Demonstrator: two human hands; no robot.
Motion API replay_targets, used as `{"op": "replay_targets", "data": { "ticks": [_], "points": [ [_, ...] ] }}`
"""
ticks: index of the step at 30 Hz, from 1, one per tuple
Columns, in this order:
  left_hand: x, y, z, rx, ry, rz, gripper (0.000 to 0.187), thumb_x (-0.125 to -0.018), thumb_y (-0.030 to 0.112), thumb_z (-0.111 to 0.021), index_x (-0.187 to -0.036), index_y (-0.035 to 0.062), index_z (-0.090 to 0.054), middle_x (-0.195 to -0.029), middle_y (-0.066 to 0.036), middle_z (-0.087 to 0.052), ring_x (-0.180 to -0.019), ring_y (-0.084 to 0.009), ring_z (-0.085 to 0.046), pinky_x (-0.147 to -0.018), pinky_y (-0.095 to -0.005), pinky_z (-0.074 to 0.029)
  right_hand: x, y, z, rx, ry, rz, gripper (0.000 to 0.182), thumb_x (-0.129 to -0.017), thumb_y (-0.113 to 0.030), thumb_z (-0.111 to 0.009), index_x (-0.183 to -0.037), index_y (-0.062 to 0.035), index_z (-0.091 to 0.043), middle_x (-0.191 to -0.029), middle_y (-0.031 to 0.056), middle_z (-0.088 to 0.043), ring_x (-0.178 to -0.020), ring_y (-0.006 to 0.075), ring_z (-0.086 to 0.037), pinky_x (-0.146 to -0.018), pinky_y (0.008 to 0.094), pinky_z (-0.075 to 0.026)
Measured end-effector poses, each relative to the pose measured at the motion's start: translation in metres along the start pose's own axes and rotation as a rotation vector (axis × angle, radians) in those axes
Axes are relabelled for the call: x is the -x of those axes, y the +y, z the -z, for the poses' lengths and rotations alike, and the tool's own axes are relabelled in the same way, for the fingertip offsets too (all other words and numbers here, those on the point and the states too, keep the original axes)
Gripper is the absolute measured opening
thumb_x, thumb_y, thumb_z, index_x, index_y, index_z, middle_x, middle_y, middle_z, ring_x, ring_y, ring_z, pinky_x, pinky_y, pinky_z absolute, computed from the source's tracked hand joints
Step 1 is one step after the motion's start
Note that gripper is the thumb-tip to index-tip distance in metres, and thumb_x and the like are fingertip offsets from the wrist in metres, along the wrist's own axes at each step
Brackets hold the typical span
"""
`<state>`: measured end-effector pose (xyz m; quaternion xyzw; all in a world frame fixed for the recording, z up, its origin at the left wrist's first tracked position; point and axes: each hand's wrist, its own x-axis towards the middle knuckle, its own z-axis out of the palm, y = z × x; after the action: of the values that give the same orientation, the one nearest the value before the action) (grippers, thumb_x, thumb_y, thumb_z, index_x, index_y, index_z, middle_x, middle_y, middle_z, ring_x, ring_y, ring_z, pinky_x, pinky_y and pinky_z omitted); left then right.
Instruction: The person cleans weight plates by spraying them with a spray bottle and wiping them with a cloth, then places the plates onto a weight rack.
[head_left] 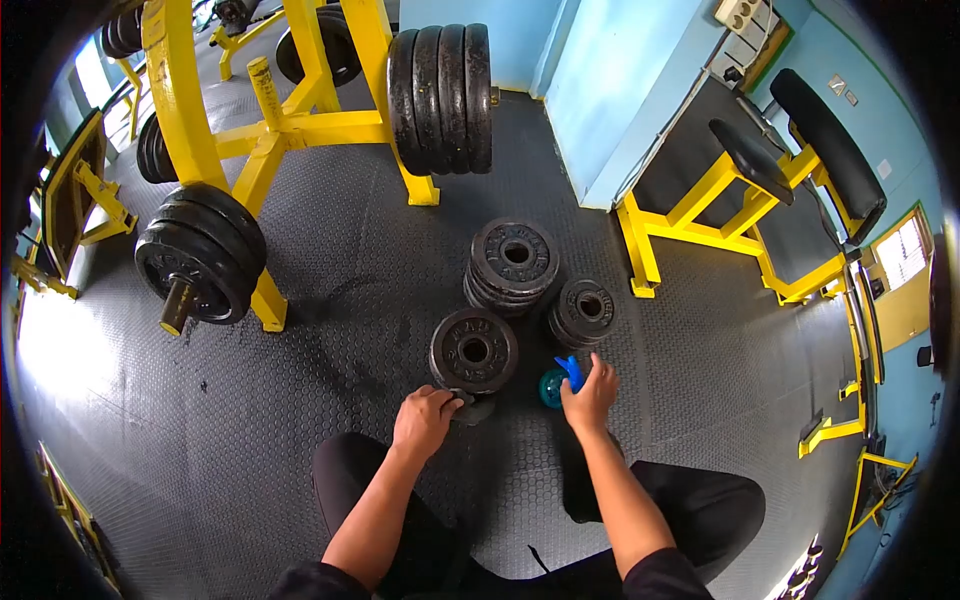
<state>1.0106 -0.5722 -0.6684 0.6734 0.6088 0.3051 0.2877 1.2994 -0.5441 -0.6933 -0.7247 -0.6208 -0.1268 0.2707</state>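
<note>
My left hand (424, 420) is closed on a dark grey cloth (474, 411), just in front of the nearest stack of weight plates (474, 350). My right hand (590, 395) grips the blue spray head (571, 372) of a bottle (550, 388) with a teal, see-through body, which stands on the floor. Behind these, a taller stack of black plates (514, 262) sits at the centre, and a stack of smaller plates (582, 312) is to its right.
A yellow rack (330, 128) holding black plates (440, 100) stands at the upper left. More plates (200, 255) hang on its near peg. On the right is a yellow-framed bench (700, 235) with black pads, beside a blue wall (620, 90). My bent legs flank the near floor.
</note>
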Motion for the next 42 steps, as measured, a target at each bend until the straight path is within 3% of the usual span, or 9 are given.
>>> {"op": "replay_targets", "data": {
  "ticks": [5, 7, 12, 14, 15, 19, 24, 33, 42],
  "points": [
    [-0.009, 0.011, 0.0, -0.034, 0.055, -0.067, 0.017, -0.083, 0.016, -0.067, -0.093, 0.0031, -0.072, -0.089, -0.015, -0.066, -0.082, -0.0353, -0.065, -0.073, -0.0421, -0.053, 0.011, -0.066, 0.014, -0.658, -0.461, 0.266, 0.034, -0.08, -0.007, -0.065, -0.113, -0.0037, -0.058, -0.094, 0.0176, -0.064, -0.086, 0.0367, -0.063, -0.074, 0.0448, -0.051],
    [-0.011, 0.014, -0.011, 0.014, -0.116, -0.257, 0.024, -0.082, 0.016, -0.065, -0.104, 0.0066, -0.07, -0.089, -0.014, -0.065, -0.083, -0.0333, -0.066, -0.071, -0.0414, -0.053, 0.035, -0.074, 0.009, -0.771, -0.867, 0.052, 0.036, -0.087, -0.01, -0.063, -0.122, -0.0046, -0.056, -0.107, 0.0175, -0.065, -0.099, 0.0332, -0.065, -0.085, 0.04, -0.051],
    [-0.011, 0.061, -0.021, 0.053, -0.303, -0.314, 0.034, -0.081, 0.015, -0.065, -0.113, 0.0063, -0.066, -0.093, -0.016, -0.066, -0.084, -0.0336, -0.066, -0.073, -0.0416, -0.054, 0.083, -0.071, -0.009, -1.251, -0.873, -0.492, 0.029, -0.095, -0.01, -0.057, -0.122, -0.003, -0.051, -0.118, 0.0079, -0.059, -0.11, 0.015, -0.056, -0.093, 0.0307, -0.047],
    [-0.014, 0.07, -0.017, 0.088, -0.369, -0.289, 0.035, -0.081, 0.014, -0.066, -0.114, 0.0029, -0.066, -0.098, -0.017, -0.068, -0.086, -0.0346, -0.067, -0.075, -0.0414, -0.054, 0.084, -0.08, -0.007, -1.49, -0.501, -0.586, 0.06, -0.097, -0.019, -0.059, -0.145, 0.0025, -0.03, -0.126, 0.0113, -0.055, -0.112, 0.0173, -0.055, -0.092, 0.0327, -0.047],
    [-0.018, 0.068, -0.015, 0.159, -0.289, -0.298, 0.037, -0.082, 0.016, -0.065, -0.115, 0.0015, -0.064, -0.097, -0.018, -0.068, -0.086, -0.0347, -0.067, -0.074, -0.0413, -0.054, 0.081, -0.08, -0.008, -1.45, -0.478, -0.523, 0.081, -0.094, -0.024, -0.063, -0.152, 0.0016, -0.012, -0.134, 0.0174, -0.049, -0.119, 0.0259, -0.052, -0.097, 0.0391, -0.044],
    [-0.055, 0.065, 0.028, 0.079, -0.537, 0.084, 0.049, -0.083, 0.022, -0.062, -0.127, -0.0003, -0.054, -0.093, -0.026, -0.068, -0.092, -0.039, -0.067, -0.082, -0.0435, -0.053, 0.047, -0.085, -0.01, -0.6, -0.482, -0.113, 0.091, -0.089, -0.043, -0.065, -0.152, 0.0024, -0.016, -0.147, 0.0309, -0.031, -0.135, 0.0487, -0.03, -0.11, 0.0549, -0.027],
    [-0.07, -0.023, -0.012, -0.146, -0.584, 0.113, 0.051, -0.085, 0.025, -0.061, -0.131, 0.0024, -0.053, -0.102, -0.023, -0.068, -0.103, -0.0394, -0.064, -0.089, -0.0444, -0.051, 0.056, -0.082, -0.09, -0.128, -0.693, 0.078, 0.094, -0.09, -0.059, -0.053, -0.148, 0.008, -0.022, -0.156, 0.032, -0.01, -0.145, 0.0453, -0.014, -0.115, 0.0543, -0.021],
    [-0.064, -0.035, 0.034, -0.09, 0.046, 0.279, 0.037, -0.091, 0.017, -0.057, -0.127, 0.0044, -0.055, -0.122, -0.022, -0.058, -0.113, -0.0397, -0.058, -0.094, -0.0432, -0.048, -0.001, -0.137, -0.137, 0.046, -0.617, 0.147, 0.104, -0.088, -0.068, -0.048, -0.147, 0.0126, -0.019, -0.156, 0.0315, -0.01, -0.146, 0.0443, -0.009, -0.118, 0.0532, -0.011],
    [-0.079, -0.026, 0.013, -0.018, 0.138, 0.272, 0.039, -0.091, 0.017, -0.056, -0.127, 0.0034, -0.053, -0.122, -0.024, -0.057, -0.11, -0.0412, -0.059, -0.091, -0.0448, -0.05, 0.028, -0.154, -0.134, -0.219, -0.639, 0.54, 0.084, -0.085, -0.034, -0.06, -0.15, 0.0046, -0.021, -0.157, 0.0263, -0.017, -0.146, 0.0403, -0.017, -0.118, 0.0496, -0.018]
  ]
}}
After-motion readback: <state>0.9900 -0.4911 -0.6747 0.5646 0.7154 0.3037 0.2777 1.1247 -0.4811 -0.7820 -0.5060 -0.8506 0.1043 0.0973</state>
